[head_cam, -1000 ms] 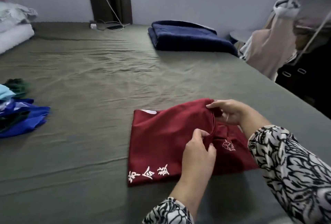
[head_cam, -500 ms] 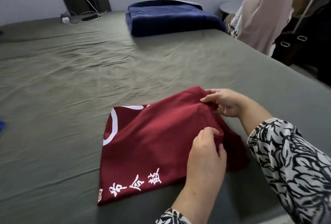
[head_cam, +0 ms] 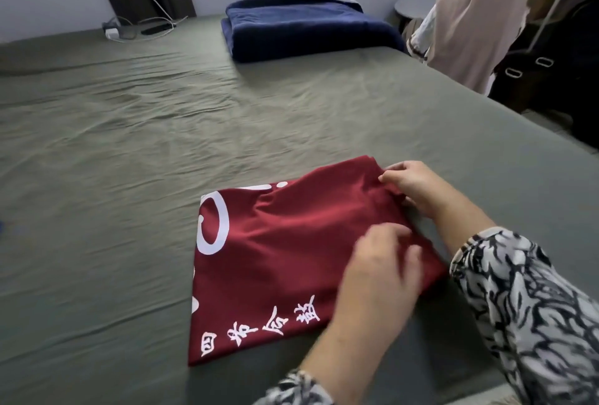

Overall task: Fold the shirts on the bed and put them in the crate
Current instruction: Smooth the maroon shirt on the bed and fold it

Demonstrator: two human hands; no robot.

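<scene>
A dark red shirt (head_cam: 291, 259) with white printed characters lies folded on the olive-green bed sheet (head_cam: 129, 145), near the bed's front right. My right hand (head_cam: 411, 186) pinches the shirt's far right corner. My left hand (head_cam: 382, 262) is blurred and lies over the shirt's right part with its fingers loosely stretched toward the fold. No crate is in view.
A folded navy blanket (head_cam: 301, 28) sits at the far end of the bed. A charger and cables (head_cam: 129, 28) lie by the wall. Hanging clothes (head_cam: 470, 16) and dark bags (head_cam: 551, 64) crowd the bed's right edge.
The view has swung right, so the pile of clothes at the left has left the frame. My left hand has loosened from its pinch on the fold and moved across the shirt.
</scene>
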